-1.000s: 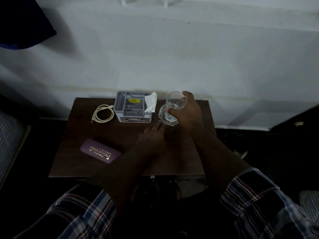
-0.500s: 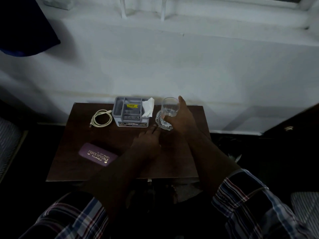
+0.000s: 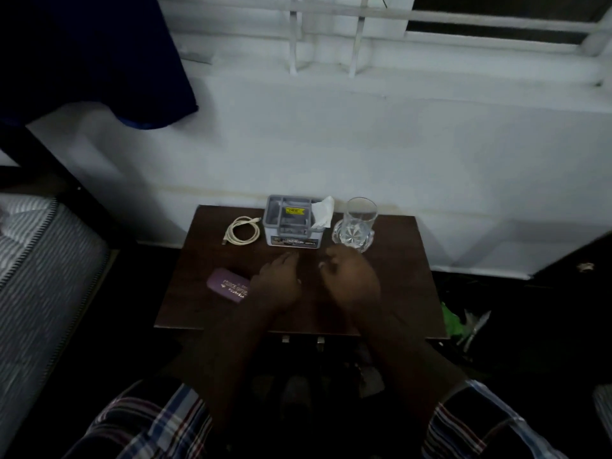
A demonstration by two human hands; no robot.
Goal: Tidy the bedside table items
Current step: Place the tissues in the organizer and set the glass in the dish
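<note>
— What was nearest the camera?

— Two plaid sleeves (image 3: 145,422), then bare forearms reaching out over the near edge of the dark wooden table (image 3: 410,279).

— And the hands?

— The left hand (image 3: 276,281) lay palm down near the middle of the table, its fingers (image 3: 287,257) straight and pointing toward the far edge, holding nothing. The right hand (image 3: 351,276) was just beside it, fingers loosely curled and empty; in that dim, blurred light it was hard to say whether they touched the tabletop.

— The spectacle case?

— The purple case (image 3: 228,284) lay toward the near-left part of the table, its right end hidden under the left wrist.

— Farther back?

— Along the far edge stood three things in a row. At the left, a coiled white cable (image 3: 241,230) lay flat. In the middle sat a grey organiser box (image 3: 293,223) with a yellow label inside and a white tissue (image 3: 323,212) sticking out of its right compartment. To its right, just beside it, the clear drinking glass (image 3: 359,223) stood upright on a faceted glass coaster (image 3: 339,238), apart from the right hand.

— Beyond the table?

— A white wall (image 3: 331,144) with a window grille (image 3: 326,31) above, a dark blue cloth (image 3: 99,54) hanging at the upper left, and a striped mattress (image 3: 43,260) off the table's left side.
</note>
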